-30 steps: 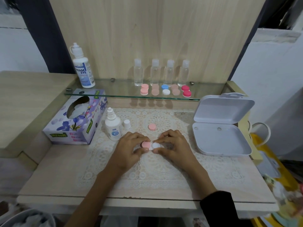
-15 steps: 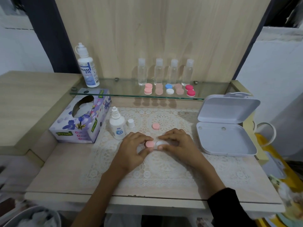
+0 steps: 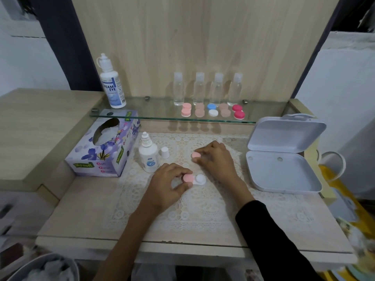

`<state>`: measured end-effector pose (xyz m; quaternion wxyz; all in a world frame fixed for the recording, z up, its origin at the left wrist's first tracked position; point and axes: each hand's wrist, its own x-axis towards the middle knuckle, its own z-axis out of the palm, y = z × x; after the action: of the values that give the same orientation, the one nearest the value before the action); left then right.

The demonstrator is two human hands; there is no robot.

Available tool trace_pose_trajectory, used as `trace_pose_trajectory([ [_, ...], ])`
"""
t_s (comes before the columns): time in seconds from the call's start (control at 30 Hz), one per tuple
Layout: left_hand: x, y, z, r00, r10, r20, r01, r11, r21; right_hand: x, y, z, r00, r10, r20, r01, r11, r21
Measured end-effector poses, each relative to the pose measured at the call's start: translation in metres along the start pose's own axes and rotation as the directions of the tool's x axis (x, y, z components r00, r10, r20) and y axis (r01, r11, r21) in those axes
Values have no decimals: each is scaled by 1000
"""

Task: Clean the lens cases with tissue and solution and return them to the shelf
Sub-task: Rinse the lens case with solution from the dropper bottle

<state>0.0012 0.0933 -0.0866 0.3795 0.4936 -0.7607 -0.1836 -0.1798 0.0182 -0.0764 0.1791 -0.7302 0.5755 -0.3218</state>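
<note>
While left hand [image 3: 168,184] pinches pink-capped end of white plastic lens case [image 3: 199,180] on surface [image 3: 81,216], right hand [image 3: 220,159] pinches loose round pink cap [image 3: 195,155] just beyond. Likely recapping; return to far glass shelf [image 3: 142,113], beside five coloured cases [image 3: 212,113], remains.

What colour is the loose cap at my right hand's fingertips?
Pale pink. The head view shows the cap at the right hand.

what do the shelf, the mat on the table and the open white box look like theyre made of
Shelf: clear glass, glossy; it has a greenish edge, and the tissue box shows through it.
Mat: white lace, likely cotton or synthetic thread, matte; openwork patterns and a scalloped border.
White box: probably moulded plastic with a smooth satin finish; rounded corners, even colour.
</note>
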Motion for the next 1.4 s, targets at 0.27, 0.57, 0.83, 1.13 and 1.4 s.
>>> trace_pose_trajectory([
  [0.27,1,0,1,1000,0,-6,0,1000,-1,-43,-8,-17,998,11,61,-30,947,320],
  [0.57,0,0,1,1000,-24,-3,24,1000,-19,-66,-6,-23,990,-129,62,114,973,201],
  [0.83,0,0,1,1000,-24,-5,24,1000,-17,-66,-4,-16,980,-199,-5,199,979,41],
  [1.13,0,1,1,999,-28,-14,28,999,-31,-70,0,-13,966,-258,-7,258,965,51],
  [1.4,0,1,1,999,-30,-15,30,999,-16,-68,-1,-12,978,-209,-4,209,978,-19],
])
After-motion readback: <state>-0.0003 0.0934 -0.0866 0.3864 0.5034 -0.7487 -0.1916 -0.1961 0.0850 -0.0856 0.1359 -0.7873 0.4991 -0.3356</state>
